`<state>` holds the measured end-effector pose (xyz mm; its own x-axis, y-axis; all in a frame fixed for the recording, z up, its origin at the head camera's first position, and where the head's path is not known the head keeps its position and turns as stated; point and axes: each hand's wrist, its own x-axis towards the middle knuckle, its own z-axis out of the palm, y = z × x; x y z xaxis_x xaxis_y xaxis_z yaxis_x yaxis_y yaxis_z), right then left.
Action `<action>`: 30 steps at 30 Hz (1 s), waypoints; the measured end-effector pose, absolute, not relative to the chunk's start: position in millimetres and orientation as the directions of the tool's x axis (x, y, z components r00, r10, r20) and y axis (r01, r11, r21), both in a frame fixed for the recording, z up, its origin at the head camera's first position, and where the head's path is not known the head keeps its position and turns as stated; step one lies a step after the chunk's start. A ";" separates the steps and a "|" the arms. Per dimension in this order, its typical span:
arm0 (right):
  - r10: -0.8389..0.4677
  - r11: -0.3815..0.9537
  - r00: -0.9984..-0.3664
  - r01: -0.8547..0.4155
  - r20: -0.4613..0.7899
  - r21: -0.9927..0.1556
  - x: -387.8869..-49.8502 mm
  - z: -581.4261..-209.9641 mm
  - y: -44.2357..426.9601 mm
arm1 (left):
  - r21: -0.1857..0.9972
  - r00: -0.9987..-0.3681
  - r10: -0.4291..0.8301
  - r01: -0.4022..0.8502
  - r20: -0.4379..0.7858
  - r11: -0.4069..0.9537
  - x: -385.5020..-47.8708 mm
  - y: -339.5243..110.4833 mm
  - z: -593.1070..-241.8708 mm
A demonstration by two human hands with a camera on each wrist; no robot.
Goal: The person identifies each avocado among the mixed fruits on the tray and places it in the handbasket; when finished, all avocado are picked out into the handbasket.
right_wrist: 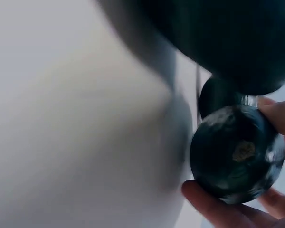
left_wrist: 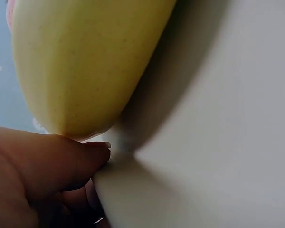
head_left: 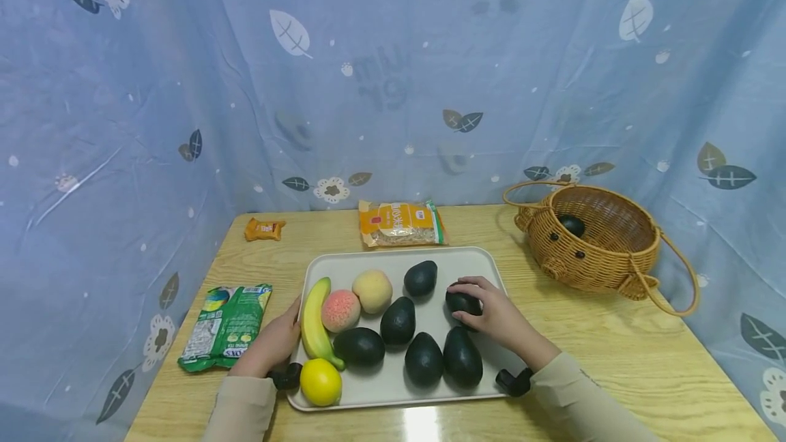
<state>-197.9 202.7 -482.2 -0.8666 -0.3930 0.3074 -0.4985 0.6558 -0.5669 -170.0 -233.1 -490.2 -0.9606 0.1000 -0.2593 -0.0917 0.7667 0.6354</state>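
My right hand (head_left: 489, 309) grips a dark avocado (head_left: 462, 300) at the right of a pale tray (head_left: 454, 387); in the right wrist view the fingers and thumb curl round the avocado (right_wrist: 237, 156). My left hand (head_left: 279, 336) holds the tray's left edge, the thumb (left_wrist: 61, 161) on the rim and the other fingers partly hidden below. Just beside that thumb lies a banana (head_left: 316, 322). Also on the tray are a pink peach (head_left: 340, 311), a yellowish peach (head_left: 372, 291), a lemon (head_left: 321, 382) and several more avocados (head_left: 424, 360).
A wicker basket (head_left: 571, 271) with raised handles stands at the back right, an avocado (head_left: 572, 225) inside. Behind the tray lies an orange grain bag (head_left: 402, 224). A small orange packet (head_left: 264, 229) and a green snack bag (head_left: 227, 326) are on the left. Blue curtain surrounds the table.
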 end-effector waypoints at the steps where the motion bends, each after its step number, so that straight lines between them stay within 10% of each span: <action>1: -0.384 0.658 -0.867 -0.498 0.317 -0.564 -198.4 -481.2 204.0 | 0.634 -0.960 0.099 -0.094 -0.262 0.767 -170.0 -233.1 -490.3; 16: -0.102 0.772 -0.824 -0.419 0.557 -0.478 -220.8 -415.9 264.7 | 0.617 -0.953 0.083 -0.121 -0.292 0.778 -168.6 -235.3 -491.2; 30: 0.195 0.821 -0.870 -0.108 0.452 -0.561 -247.1 -379.6 335.1 | 0.618 -0.963 0.108 -0.070 -0.246 0.783 -172.6 -232.6 -492.1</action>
